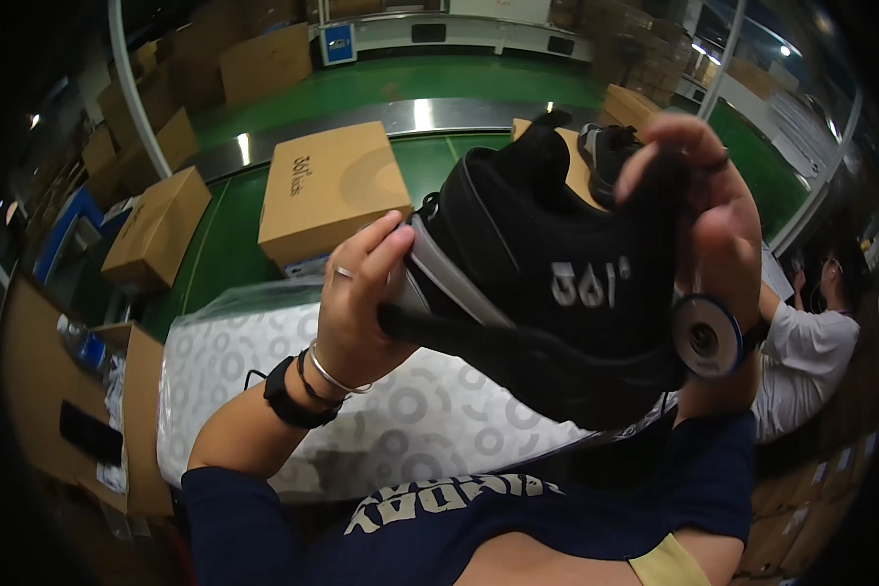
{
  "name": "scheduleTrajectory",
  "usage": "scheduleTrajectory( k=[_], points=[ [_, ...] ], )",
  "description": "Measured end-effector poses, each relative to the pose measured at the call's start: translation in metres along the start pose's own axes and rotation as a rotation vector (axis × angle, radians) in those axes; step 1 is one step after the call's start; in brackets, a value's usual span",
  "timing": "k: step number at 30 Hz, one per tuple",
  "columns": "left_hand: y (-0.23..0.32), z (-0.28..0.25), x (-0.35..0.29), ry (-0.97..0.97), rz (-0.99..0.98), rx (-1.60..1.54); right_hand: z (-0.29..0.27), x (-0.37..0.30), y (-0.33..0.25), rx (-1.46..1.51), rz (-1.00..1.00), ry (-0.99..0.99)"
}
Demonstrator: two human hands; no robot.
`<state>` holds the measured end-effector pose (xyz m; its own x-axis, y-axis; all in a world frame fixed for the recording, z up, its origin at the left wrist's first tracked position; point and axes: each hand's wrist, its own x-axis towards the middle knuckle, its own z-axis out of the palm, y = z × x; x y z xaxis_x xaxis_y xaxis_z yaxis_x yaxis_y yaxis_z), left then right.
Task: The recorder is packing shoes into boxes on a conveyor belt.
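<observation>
A black sports shoe (557, 264) with a grey stripe and white print on its side is held up close in front of me. My left hand (356, 303) grips its toe end, thumb and fingers wrapped round the front. At the heel end, my right hand (718, 210) is curled round the raised heel collar, its fingers somewhat blurred. A round disc (708, 337) with a blue rim sits by my right wrist. Under the shoe lies a stack of white sheets (264, 391) with grey rings, in clear plastic. The shoe hides part of the stack.
Tan shoe boxes stand on the green belt ahead, one in the middle (332, 190) and one at left (156, 230). Another dark shoe (610, 156) rests beyond my right hand. An open carton (142, 420) is at left, with a black phone (90, 433). A person (811, 342) sits at right.
</observation>
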<state>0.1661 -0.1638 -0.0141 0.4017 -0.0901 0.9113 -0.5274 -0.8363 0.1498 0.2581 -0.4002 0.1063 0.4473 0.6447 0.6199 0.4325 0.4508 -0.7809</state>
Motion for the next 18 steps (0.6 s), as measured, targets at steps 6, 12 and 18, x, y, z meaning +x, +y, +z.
scheduleTrajectory(
  k=[6, 12, 18],
  points=[
    [0.029, -0.063, -0.023, -0.489, -1.280, -1.126, 0.067, 0.024, 0.102, 0.157, 0.191, 0.329],
    [0.008, -0.188, -0.127, -0.772, -0.993, 0.733, 0.073, -0.020, 0.225, 0.170, 0.653, 0.306],
    [0.016, -0.210, -0.235, -0.738, -0.947, 1.307, 0.074, -0.035, 0.243, 0.142, 0.685, 0.237]
  ],
)
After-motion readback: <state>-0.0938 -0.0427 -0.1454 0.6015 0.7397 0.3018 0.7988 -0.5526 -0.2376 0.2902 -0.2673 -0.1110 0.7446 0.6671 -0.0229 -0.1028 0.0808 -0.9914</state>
